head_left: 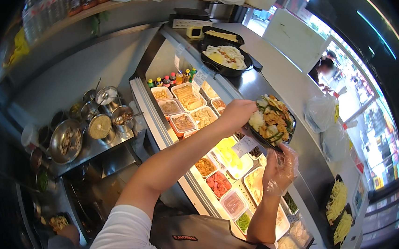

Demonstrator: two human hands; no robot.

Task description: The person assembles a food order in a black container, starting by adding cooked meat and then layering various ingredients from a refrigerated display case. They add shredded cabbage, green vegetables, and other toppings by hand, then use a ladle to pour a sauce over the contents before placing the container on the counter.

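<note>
Both my hands hold a black takeaway bowl point(294, 123) over the counter beside the lit display case. White rice and a stir-fried mix with green pieces point(274, 116) fill it. My bare left hand point(240, 113) grips the bowl's left edge, its fingertips partly hidden. At the near edge, my right hand point(280, 169), in a clear plastic glove, has its fingers against the rim. Just below the bowl a white label point(245, 145) is tilted over the case. The bowl's underside is out of sight.
The lit case holds several white tubs, including red slices point(218, 184). Farther along the counter sits an open black container of noodles point(224, 57). Black trays of pale noodles point(336, 200) lie at right, near plastic bags point(323, 114). Left, a steel pan point(66, 142) stands among pots.
</note>
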